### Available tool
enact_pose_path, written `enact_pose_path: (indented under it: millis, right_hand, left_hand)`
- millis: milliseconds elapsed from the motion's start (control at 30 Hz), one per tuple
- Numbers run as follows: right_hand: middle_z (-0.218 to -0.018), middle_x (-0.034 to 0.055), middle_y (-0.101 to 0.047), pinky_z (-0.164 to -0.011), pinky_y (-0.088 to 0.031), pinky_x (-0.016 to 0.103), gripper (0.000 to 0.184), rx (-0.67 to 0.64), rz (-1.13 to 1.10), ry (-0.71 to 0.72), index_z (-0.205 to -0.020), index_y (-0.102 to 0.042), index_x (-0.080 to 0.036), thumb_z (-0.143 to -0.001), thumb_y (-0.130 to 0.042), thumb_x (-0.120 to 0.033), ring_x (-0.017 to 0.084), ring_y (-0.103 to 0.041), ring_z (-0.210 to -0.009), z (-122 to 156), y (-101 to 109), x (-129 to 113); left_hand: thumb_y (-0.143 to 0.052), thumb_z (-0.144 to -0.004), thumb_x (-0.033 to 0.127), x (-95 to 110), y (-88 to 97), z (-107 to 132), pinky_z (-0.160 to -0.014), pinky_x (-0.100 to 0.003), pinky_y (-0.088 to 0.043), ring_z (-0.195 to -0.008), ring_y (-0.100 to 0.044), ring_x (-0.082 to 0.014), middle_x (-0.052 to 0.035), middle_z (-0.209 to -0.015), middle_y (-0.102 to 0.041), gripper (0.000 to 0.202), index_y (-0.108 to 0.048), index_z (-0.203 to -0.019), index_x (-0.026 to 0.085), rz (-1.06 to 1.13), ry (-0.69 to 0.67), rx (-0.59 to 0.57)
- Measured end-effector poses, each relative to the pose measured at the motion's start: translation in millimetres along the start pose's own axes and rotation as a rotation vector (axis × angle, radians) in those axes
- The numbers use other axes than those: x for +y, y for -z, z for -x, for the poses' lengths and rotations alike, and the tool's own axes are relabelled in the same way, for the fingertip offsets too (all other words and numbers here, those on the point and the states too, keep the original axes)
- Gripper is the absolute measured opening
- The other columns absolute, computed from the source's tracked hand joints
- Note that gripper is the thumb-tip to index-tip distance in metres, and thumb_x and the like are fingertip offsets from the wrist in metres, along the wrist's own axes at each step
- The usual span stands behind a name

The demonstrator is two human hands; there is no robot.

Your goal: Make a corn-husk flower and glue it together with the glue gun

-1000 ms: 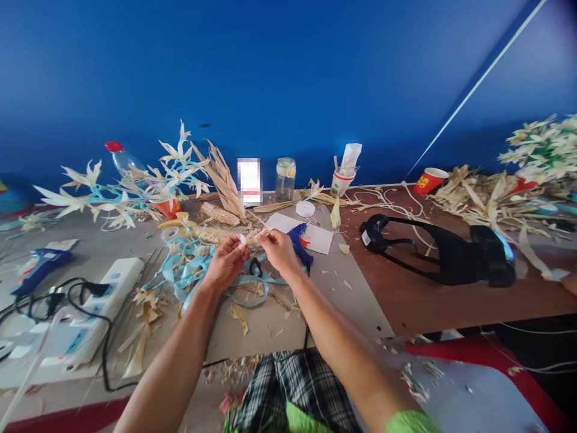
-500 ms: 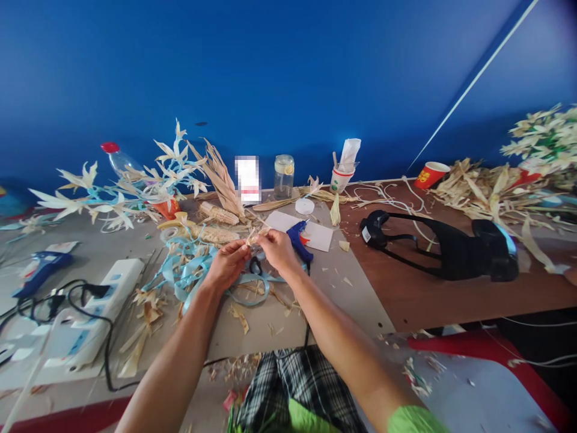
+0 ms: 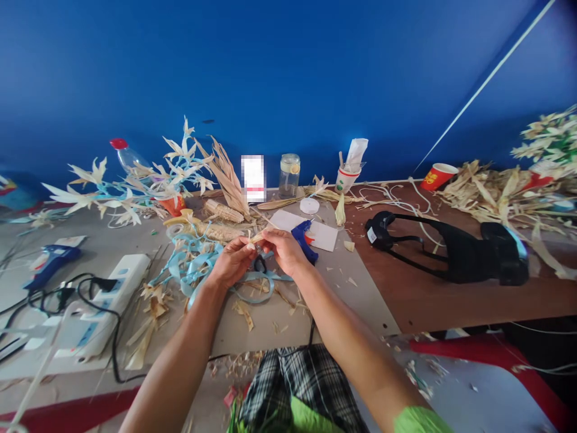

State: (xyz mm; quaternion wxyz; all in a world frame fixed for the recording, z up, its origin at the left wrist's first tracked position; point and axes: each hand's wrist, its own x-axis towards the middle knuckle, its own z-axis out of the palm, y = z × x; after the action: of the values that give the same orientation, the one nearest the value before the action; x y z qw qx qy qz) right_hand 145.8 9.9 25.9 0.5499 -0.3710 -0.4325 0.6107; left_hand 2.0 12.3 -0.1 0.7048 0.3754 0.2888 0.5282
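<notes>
On our worktable (image 3: 347,300), part grey and part brown, we see a white power strip (image 3: 129,267), a blue glue gun (image 3: 53,264) (near the strip), two corncobs (image 3: 224,210), light-blue ribbon (image 3: 193,264) and scattered husk scraps (image 3: 244,314).

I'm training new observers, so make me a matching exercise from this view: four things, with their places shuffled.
Things
1. Thin, pale yellowish husk piece
2. White, long plastic power strip
3. Black strapped device
4. Clear, cylindrical jar

Places
A. On the brown tabletop
B. Between the left hand and right hand
C. Before the blue wall
D. Far left, beside black cables

Pairs: 1-B, 2-D, 3-A, 4-C
</notes>
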Motion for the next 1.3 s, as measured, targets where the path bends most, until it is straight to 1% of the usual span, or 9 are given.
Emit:
enact_pose_path:
  millis: [100, 200, 333, 533, 633, 867, 1033, 1200, 1300]
  right_hand:
    - [-0.061, 0.003, -0.064, -0.051, -0.038, 0.024, 0.031, 0.043, -0.036, 0.021, -0.06, -0.065, -0.015, -0.071, -0.056, -0.043, 0.009, -0.044, -0.049, -0.6, -1.5, 3.1]
    - [-0.059, 0.0021, -0.062, -0.053, -0.037, 0.024, 0.031, 0.081, 0.021, 0.039, -0.06, -0.065, -0.015, -0.071, -0.056, -0.043, 0.009, -0.044, -0.05, -2.9, -1.1, 7.3]
    - [-0.054, -0.0007, -0.056, -0.052, -0.035, 0.023, 0.03, 0.144, 0.143, 0.076, -0.057, -0.062, -0.016, -0.072, -0.056, -0.041, 0.009, -0.041, -0.05, -5.4, 1.2, 10.1]
    - [-0.051, -0.0026, -0.05, -0.051, -0.032, 0.023, 0.032, 0.128, 0.322, 0.15, -0.058, -0.061, -0.017, -0.075, -0.051, -0.043, 0.01, -0.04, -0.051, -1.6, 2.3, 6.2]
    - [-0.05, -0.0031, -0.048, -0.052, -0.034, 0.023, 0.031, 0.108, 0.332, 0.189, -0.058, -0.061, -0.017, -0.075, -0.052, -0.042, 0.01, -0.041, -0.051, 0.9, 1.2, 3.1]
    - [-0.052, -0.0007, -0.055, -0.05, -0.035, 0.023, 0.025, 0.052, -0.131, 0.0, -0.054, -0.056, -0.017, -0.066, -0.06, -0.038, 0.009, -0.042, -0.048, 0.9, -5.6, 2.1]
    - [-0.049, -0.0038, -0.051, -0.048, -0.031, 0.021, 0.02, 0.071, -0.215, -0.033, -0.053, -0.056, -0.016, -0.062, -0.068, -0.03, 0.007, -0.039, -0.046, -0.8, -2.3, 2.2]
    - [-0.05, -0.0033, -0.053, -0.046, -0.032, 0.021, 0.016, -0.025, -0.47, -0.312, -0.056, -0.056, -0.015, -0.066, -0.066, -0.022, 0.006, -0.038, -0.042, -4.8, 3.8, 2.2]
    - [-0.049, -0.0036, -0.053, -0.047, -0.034, 0.021, 0.018, -0.037, -0.562, -0.4, -0.056, -0.055, -0.015, -0.071, -0.064, -0.02, 0.005, -0.035, -0.04, -7.3, 5.1, 3.8]
  left_hand:
    - [-0.08, -0.059, 0.017, -0.1, -0.1, -0.3, -0.061, -0.023, -0.042, -0.06, -0.052, -0.0083, -0.0006, -0.066, -0.061, 0.019, -0.064, -0.07, 0.014, 0.003, -0.013, 0.008]
    - [-0.079, -0.06, 0.017, -0.1, -0.7, -0.6, -0.059, -0.022, -0.041, -0.058, -0.05, -0.0075, -0.0005, -0.065, -0.061, 0.018, -0.064, -0.07, 0.014, -0.017, -0.01, 0.007]
    - [-0.078, -0.062, 0.018, -0.2, -1.4, -0.6, -0.058, -0.021, -0.04, -0.058, -0.05, -0.0072, -0.0007, -0.065, -0.06, 0.022, -0.068, -0.081, 0.013, -0.017, 0.022, -0.011]
    - [-0.079, -0.061, 0.016, -0.4, -0.4, -1.0, -0.058, -0.021, -0.04, -0.059, -0.051, -0.0076, -0.0006, -0.065, -0.06, 0.021, -0.068, -0.079, 0.014, -0.014, 0.044, -0.01]
    - [-0.079, -0.06, 0.017, 0.4, -1.7, -0.1, -0.058, -0.021, -0.04, -0.057, -0.051, -0.0073, -0.0005, -0.063, -0.059, 0.019, -0.066, -0.074, 0.014, -0.028, 0.049, 0.004]
    - [-0.083, -0.051, 0.016, 0.8, -5.9, 2.8, -0.059, -0.023, -0.042, -0.058, -0.052, -0.0084, -0.0006, -0.066, -0.062, 0.027, -0.061, -0.067, 0.015, 0.049, 0.032, -0.015]
    - [-0.08, -0.059, 0.023, -0.9, -3.4, 1.9, -0.056, -0.023, -0.04, -0.053, -0.048, -0.0073, 0.0005, -0.059, -0.058, 0.021, -0.063, -0.067, 0.014, -0.012, 0.018, -0.056]
    - [-0.083, -0.055, 0.021, -3.5, -4.1, -0.2, -0.062, -0.024, -0.042, -0.06, -0.055, -0.0097, 0.0, -0.063, -0.061, 0.024, -0.065, -0.069, 0.015, -0.037, 0.009, -0.041]
    - [-0.083, -0.054, 0.021, -4.2, -6.2, 0.3, -0.062, -0.024, -0.042, -0.061, -0.055, -0.0101, 0.0004, -0.063, -0.061, 0.023, -0.065, -0.067, 0.015, -0.056, 0.002, -0.044]
